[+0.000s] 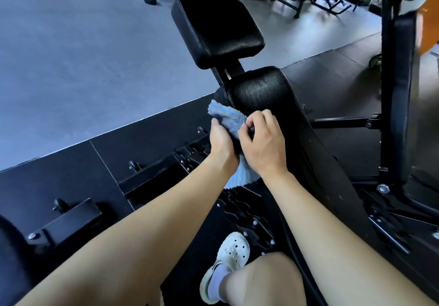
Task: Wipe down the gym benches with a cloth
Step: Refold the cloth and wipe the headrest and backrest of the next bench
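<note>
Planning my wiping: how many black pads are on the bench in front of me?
2: the small pad farther away and the long pad beside the cloth. A padded upright at right seems separate; others may be hidden.

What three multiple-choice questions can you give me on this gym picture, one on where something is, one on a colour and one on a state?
1. Where is the cloth? A in a bucket; B at the left edge of the long bench pad; C on a wall hook.
2. What colour is the cloth? A red; B yellow; C blue.
3. What are the left hand and right hand doing? A both hold the cloth; B both are empty; C one is out of view.

Answers: B, the cloth is bunched at the pad's edge; C, its pile is pale blue; A, fingers of both hands curl on it.
</note>
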`<state>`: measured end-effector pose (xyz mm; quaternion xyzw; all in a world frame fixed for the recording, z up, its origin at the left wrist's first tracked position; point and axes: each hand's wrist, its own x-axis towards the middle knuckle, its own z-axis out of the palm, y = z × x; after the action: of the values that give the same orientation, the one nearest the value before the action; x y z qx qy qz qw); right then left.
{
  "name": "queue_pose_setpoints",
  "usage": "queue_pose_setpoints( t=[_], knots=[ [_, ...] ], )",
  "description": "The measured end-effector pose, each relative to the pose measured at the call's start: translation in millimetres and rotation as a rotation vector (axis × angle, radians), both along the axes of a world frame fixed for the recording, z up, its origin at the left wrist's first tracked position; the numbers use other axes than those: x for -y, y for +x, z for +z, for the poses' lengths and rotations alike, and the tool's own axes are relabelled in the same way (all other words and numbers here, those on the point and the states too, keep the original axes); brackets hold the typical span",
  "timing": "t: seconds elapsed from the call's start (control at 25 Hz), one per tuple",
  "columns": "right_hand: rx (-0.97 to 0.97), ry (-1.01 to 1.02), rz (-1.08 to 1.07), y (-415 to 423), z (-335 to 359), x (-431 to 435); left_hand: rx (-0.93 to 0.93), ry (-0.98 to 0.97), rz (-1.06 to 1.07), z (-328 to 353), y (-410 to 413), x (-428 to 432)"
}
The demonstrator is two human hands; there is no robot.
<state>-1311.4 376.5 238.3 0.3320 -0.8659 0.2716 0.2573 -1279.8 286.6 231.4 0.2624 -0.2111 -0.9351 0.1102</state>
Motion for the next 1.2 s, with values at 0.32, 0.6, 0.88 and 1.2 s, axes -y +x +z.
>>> queue_pose_setpoints(
  t=[0.32, 0.6, 0.88, 1.2],
  knots=[
    [-0.064, 0.120, -0.013, 15, -5, -22, 0.059, 0.007, 0.000, 11, 16, -2],
    [-0.039, 0.110, 0.000, 23, -6, -38, 0.141, -0.034, 0.079, 31, 20, -7],
    [0.078, 0.088, -0.193, 28, -12, -67, 0.168, -0.257, -0.090, 13, 48, -40],
    [0.212, 0.181, -0.337, 50, 13, -69, 0.062, -1.427, -0.027, 25, 89, -46]
  ],
)
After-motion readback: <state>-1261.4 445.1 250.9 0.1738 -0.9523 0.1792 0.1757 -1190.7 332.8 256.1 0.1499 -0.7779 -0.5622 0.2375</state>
